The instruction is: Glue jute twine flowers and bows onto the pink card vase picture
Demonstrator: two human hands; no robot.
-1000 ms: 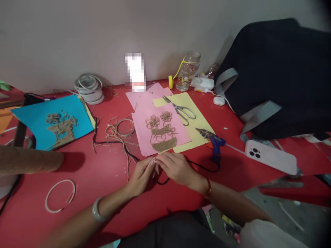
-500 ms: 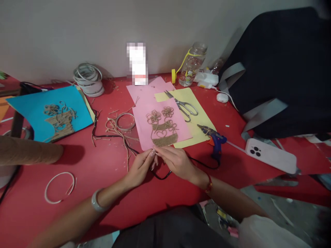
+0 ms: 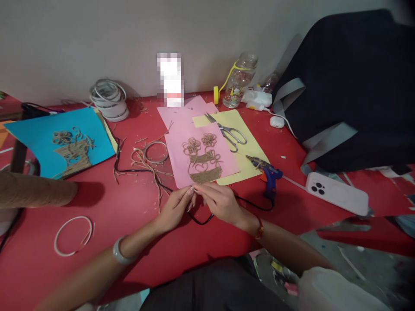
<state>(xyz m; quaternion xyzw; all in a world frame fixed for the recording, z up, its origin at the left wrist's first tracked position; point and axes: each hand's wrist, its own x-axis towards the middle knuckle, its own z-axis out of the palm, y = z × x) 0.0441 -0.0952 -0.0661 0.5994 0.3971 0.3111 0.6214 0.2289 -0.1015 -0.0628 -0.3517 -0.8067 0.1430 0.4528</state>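
Note:
My left hand (image 3: 175, 208) and my right hand (image 3: 218, 202) meet fingertip to fingertip just below the near edge of a pink sheet (image 3: 181, 162) that bears a jute-cord picture of flowers in a vase (image 3: 202, 159). Both hands are closed in a pinch on something small that I cannot make out. A black cable (image 3: 201, 221) loops on the red table (image 3: 136, 233) under my hands. Loose jute strands (image 3: 147, 162) lie to the left of the pink sheet.
Scissors (image 3: 228, 131) lie on a yellow sheet (image 3: 249, 160). A blue glue gun (image 3: 267, 175) and a phone (image 3: 337, 194) sit to the right, a dark bag (image 3: 356, 86) behind. A blue sheet (image 3: 39, 134), a cardboard tube (image 3: 35, 194), white rings (image 3: 73, 235), a jar (image 3: 240, 80) stand around.
The view shifted slightly and my hands moved a little forward, now touching the pink sheet's near edge. They stay pinched together.

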